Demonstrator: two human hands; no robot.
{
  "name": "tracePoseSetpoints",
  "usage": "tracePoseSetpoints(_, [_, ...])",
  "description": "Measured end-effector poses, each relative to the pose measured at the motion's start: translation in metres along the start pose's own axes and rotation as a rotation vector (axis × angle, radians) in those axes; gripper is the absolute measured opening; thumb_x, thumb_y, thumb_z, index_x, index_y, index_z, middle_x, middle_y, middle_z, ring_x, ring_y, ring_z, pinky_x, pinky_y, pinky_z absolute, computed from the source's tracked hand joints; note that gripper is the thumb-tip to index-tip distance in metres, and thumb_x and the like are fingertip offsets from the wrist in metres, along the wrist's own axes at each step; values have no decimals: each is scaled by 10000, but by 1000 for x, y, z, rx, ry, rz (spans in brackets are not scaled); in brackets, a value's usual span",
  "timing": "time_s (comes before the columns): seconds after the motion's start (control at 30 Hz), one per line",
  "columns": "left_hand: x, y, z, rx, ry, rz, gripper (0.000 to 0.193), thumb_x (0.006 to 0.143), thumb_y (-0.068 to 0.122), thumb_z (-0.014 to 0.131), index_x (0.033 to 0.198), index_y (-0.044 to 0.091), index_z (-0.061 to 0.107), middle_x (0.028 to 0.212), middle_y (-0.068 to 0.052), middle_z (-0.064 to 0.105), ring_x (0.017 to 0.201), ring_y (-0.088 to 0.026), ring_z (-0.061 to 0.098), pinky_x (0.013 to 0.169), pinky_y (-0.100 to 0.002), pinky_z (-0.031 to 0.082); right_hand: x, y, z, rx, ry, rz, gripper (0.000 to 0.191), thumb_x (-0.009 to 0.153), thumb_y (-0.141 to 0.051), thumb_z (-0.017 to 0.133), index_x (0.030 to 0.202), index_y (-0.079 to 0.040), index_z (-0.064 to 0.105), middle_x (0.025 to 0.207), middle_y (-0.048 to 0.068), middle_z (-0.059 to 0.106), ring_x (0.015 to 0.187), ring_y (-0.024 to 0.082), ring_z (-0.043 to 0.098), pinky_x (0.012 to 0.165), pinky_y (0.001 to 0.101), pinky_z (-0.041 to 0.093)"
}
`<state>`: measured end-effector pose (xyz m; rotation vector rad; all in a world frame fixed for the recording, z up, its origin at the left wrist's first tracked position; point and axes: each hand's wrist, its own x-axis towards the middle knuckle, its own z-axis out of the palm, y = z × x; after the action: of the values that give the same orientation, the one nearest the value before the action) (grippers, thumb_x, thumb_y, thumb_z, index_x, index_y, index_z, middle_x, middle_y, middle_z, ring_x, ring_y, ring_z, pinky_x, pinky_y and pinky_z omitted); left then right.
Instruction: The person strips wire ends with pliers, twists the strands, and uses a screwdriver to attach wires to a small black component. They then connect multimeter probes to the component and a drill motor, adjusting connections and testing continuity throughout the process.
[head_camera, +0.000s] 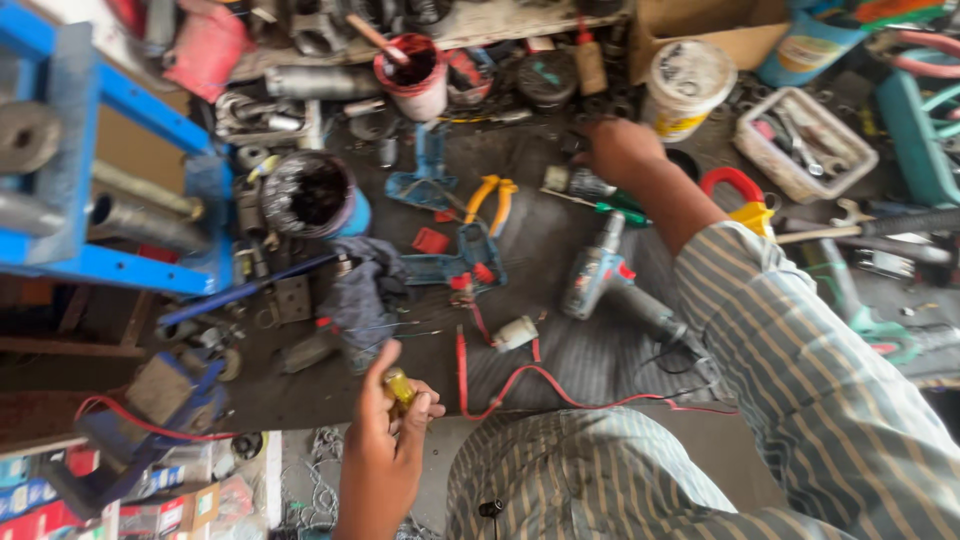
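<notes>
- My left hand (383, 440) is low in the view, near my body, and its fingers (420, 412) are closed around a small yellow cylinder-shaped object (398, 385); only the top of it shows above my thumb.
- My right hand (617, 150) is stretched far forward over the dark cluttered desk (540, 240), in the striped sleeve (800, 370). It is blurred, so I cannot tell how far its fingers are open or if they hold something.
- This hand is just beside a white plastic tub (685, 85), and a green-handled screwdriver (610, 207) lies close under it.
- A blue and grey power drill (600, 270) lies on the desk between my two hands.
- A thin red wire (530, 380) runs across the desk, near a small white cylinder part (516, 333).
- Yellow-handled pliers (492, 197) lie further left, and a red paint pot (414, 75) stands at the far edge.
</notes>
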<state>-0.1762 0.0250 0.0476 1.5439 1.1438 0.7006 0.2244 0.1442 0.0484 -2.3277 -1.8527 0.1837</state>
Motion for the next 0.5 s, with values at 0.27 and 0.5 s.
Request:
tracePoseSetpoints(0.27, [6,-67,-63,636,27,116,379,845,194,744,1185,129,588,965,-116,740,823,-349,720,666,-450,563,-85,-25,22,332,367,-46,311,979,-200,759,1252,-58,713,1199,156,679,1130,365,653,940,437,531])
tracePoseSetpoints(0.5, [25,-118,-36,693,-31,153,167,882,192,738,924,128,590,899,-53,689,784,-317,706,644,-449,539,-213,17,37,198,602,80,121,1083,-24,746,1183,-17,680,1173,90,706,1064,251,673,980,328,515])
